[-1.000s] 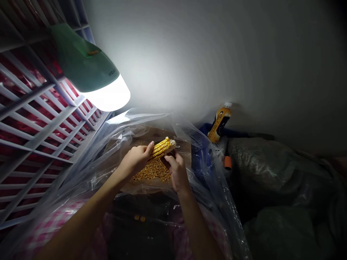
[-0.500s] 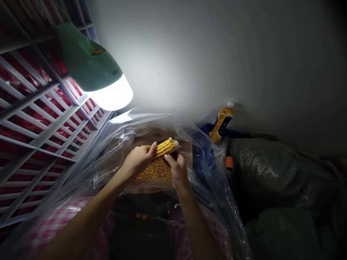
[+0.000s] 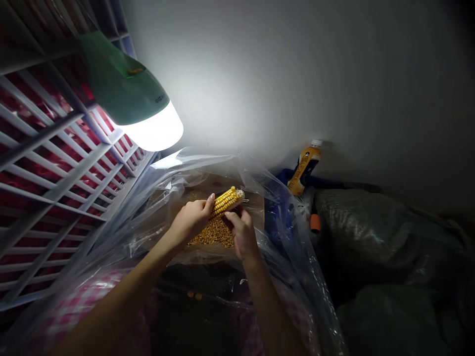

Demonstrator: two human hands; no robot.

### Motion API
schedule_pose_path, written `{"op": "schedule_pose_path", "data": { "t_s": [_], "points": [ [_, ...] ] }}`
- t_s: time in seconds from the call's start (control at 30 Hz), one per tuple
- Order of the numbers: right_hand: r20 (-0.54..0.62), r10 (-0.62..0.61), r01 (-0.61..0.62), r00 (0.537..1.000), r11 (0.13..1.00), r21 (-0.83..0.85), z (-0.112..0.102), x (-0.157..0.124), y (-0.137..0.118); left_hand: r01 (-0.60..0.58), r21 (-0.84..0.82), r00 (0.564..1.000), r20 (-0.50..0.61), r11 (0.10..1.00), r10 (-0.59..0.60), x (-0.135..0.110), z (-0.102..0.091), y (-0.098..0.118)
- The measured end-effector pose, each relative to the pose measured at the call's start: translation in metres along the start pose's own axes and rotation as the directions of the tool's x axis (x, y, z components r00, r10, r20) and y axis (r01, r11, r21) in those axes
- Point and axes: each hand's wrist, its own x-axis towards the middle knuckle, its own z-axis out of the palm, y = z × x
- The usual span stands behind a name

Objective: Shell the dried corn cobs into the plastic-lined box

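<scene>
An ear of corn (image 3: 224, 201), yellow with a pale bare tip at its right end, is held at a slant between both hands. My left hand (image 3: 191, 220) wraps round its lower left end, the thumb lying along the top. My right hand (image 3: 243, 230) grips the right part from below, with its thumb pressed on the near side. Under the ear lies a heap of loose corn kernels (image 3: 213, 235) on brown cardboard (image 3: 254, 205) inside a clear plastic bag (image 3: 148, 212). Parts of the fingers are hidden behind the cob.
A lit green lamp (image 3: 129, 91) hangs at upper left before a pale slatted crate (image 3: 67, 163) with red contents. Right of the bag stand an orange-labelled bottle (image 3: 305, 168) and dark sacks (image 3: 371, 232). Two loose kernels (image 3: 195, 295) lie close to me. A grey wall (image 3: 278, 74) rises behind.
My right thumb has shifted slightly down and left along the ear, and a pale strip shows above it. Both hands keep hold, and the view has moved very slightly.
</scene>
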Motion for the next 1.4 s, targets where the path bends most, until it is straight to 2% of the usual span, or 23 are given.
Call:
{"op": "schedule_pose_path", "data": {
  "t_s": [0.13, 0.17, 0.3, 0.33, 0.43, 0.57, 0.63, 0.7, 0.77, 0.87, 1.0, 1.07, 1.17, 1.2, 1.33, 1.4],
  "points": [
    [-0.153, -0.042, 0.025, 0.987, 0.994, -0.110, -0.001, 0.002, 0.001, 0.020, -0.075, 1.000, 0.025, 0.997, -0.018, 0.003, 0.002, -0.001],
    [-0.141, -0.041, 0.027, 0.989, 0.995, -0.100, -0.001, 0.002, 0.000, 0.031, -0.083, 0.999, 0.022, 0.996, -0.029, 0.003, 0.002, -0.002],
    [0.075, 0.047, -0.054, 0.996, 0.994, 0.095, 0.002, -0.001, -0.004, 0.025, -0.038, 1.000, -0.018, 0.999, -0.026, 0.004, 0.003, -0.005],
    [0.075, 0.048, -0.055, 0.996, 0.993, 0.101, 0.002, -0.001, -0.004, 0.013, -0.030, 1.000, -0.014, 0.999, -0.013, 0.003, 0.004, -0.005],
    [-0.021, 0.045, -0.045, 0.999, 0.999, 0.000, 0.001, 0.000, 0.000, -0.022, -0.001, 1.000, 0.004, 1.000, 0.022, 0.001, 0.007, -0.003],
    [-0.140, -0.006, -0.013, 0.990, 0.991, -0.130, -0.002, 0.001, 0.004, 0.004, -0.039, 1.000, 0.026, 0.999, -0.003, 0.002, 0.008, 0.000],
    [-0.094, -0.026, 0.018, 0.995, 0.996, -0.087, -0.002, -0.001, 0.000, 0.025, -0.067, 0.999, 0.023, 0.997, -0.024, 0.003, 0.006, 0.000],
    [0.028, 0.031, -0.031, 0.999, 0.999, 0.026, -0.001, -0.003, -0.004, 0.022, -0.059, 1.000, 0.006, 0.998, -0.021, 0.003, 0.005, -0.001],
    [0.094, 0.086, -0.094, 0.992, 0.992, 0.089, 0.000, -0.005, -0.006, 0.004, -0.038, 1.000, 0.004, 0.999, -0.004, 0.003, 0.005, -0.001],
    [0.035, 0.075, -0.076, 0.997, 0.997, 0.002, 0.002, -0.003, -0.002, -0.008, -0.007, 1.000, 0.022, 1.000, 0.008, 0.002, 0.006, 0.000],
    [-0.114, -0.031, 0.008, 0.993, 0.980, -0.198, 0.001, -0.001, 0.005, 0.036, -0.044, 0.998, 0.043, 0.998, -0.034, 0.003, 0.007, 0.000],
    [-0.094, -0.043, 0.028, 0.995, 0.987, -0.157, 0.001, -0.001, 0.005, 0.047, -0.057, 0.999, 0.020, 0.997, -0.046, 0.004, 0.006, -0.001],
    [0.075, 0.044, -0.046, 0.996, 0.999, 0.026, 0.002, -0.002, 0.003, 0.010, -0.013, 1.000, -0.021, 1.000, -0.010, 0.003, 0.005, -0.003],
    [0.091, 0.056, -0.059, 0.994, 0.998, 0.037, 0.003, -0.002, 0.002, 0.000, -0.001, 1.000, -0.017, 1.000, 0.000, 0.002, 0.005, -0.003],
    [-0.074, -0.034, 0.023, 0.997, 0.990, -0.141, 0.005, -0.001, 0.002, 0.011, -0.001, 1.000, 0.019, 1.000, -0.011, 0.000, 0.003, -0.001],
    [-0.028, -0.002, 0.000, 1.000, 0.996, -0.085, 0.005, -0.002, 0.002, 0.019, 0.003, 1.000, 0.005, 1.000, -0.019, 0.000, 0.001, 0.000]
  ]
}}
